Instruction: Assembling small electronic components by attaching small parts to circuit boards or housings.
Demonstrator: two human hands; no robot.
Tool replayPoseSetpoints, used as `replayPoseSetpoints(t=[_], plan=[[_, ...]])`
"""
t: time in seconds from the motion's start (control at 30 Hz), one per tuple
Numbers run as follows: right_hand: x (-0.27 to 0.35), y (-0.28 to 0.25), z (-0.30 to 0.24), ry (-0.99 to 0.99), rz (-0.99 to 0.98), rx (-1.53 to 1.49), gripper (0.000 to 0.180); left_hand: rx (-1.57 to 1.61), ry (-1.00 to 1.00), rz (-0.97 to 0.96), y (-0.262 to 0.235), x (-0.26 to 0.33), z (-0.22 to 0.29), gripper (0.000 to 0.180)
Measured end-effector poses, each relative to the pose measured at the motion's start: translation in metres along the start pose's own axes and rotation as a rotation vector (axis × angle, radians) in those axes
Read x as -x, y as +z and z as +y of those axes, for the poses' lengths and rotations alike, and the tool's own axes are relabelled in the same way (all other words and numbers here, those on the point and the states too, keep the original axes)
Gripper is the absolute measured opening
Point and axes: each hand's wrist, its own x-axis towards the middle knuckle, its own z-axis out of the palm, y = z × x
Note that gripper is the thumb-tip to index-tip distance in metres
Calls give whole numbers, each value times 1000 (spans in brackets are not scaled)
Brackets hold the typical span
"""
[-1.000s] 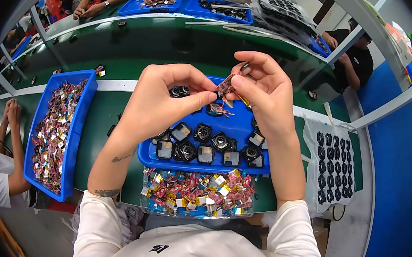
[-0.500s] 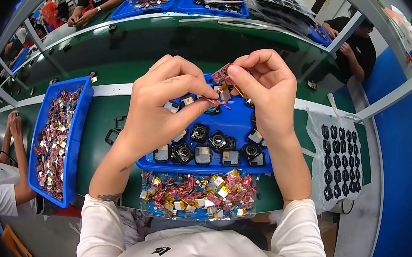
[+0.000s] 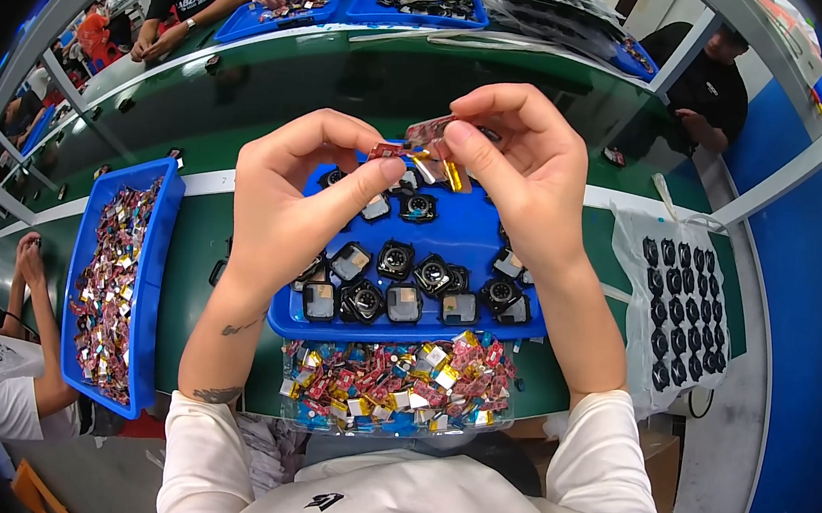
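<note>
Above a blue tray (image 3: 474, 231), my left hand (image 3: 288, 189) pinches a small red circuit board (image 3: 387, 152) between thumb and fingertips. My right hand (image 3: 535, 174) grips another red circuit board (image 3: 428, 130) just beside it. Below that board hangs a battery with yellow tape (image 3: 452, 175); how it attaches is hidden by the fingers. Both hands are closed, their tips a short way apart. In the tray lie several black watch cases, some showing a round sensor (image 3: 397, 259), others a grey flat inside (image 3: 404, 303).
A transparent tray of red boards and batteries (image 3: 398, 380) lies closest to me. To the left stands a long blue bin (image 3: 158, 300) of similar parts. At right, a white sheet (image 3: 635, 270) bears rows of black pieces. Metal posts frame the bench; other people work across it and at left.
My left hand has drawn up and left, its board now level beside the other. My right hand has shifted slightly left. More watch cases show beneath.
</note>
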Motion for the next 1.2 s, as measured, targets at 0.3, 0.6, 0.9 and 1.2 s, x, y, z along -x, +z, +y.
replayPoseSetpoints(t=[0.3, 0.6, 0.9, 1.2], plan=[[3, 4, -1, -51, -15, -24, 14, 141, -171, 8, 0, 1, 2, 12], [4, 6, 8, -60, 18, -117, 15, 365, -237, -58, -3, -1, -2, 11], [2, 4, 5, -81, 82, -182, 17, 306, -356, -173, -8, -3, -3, 10], [1, -1, -2, 39, 46, 30, 15, -168, -91, -211, -2, -6, 1, 38]])
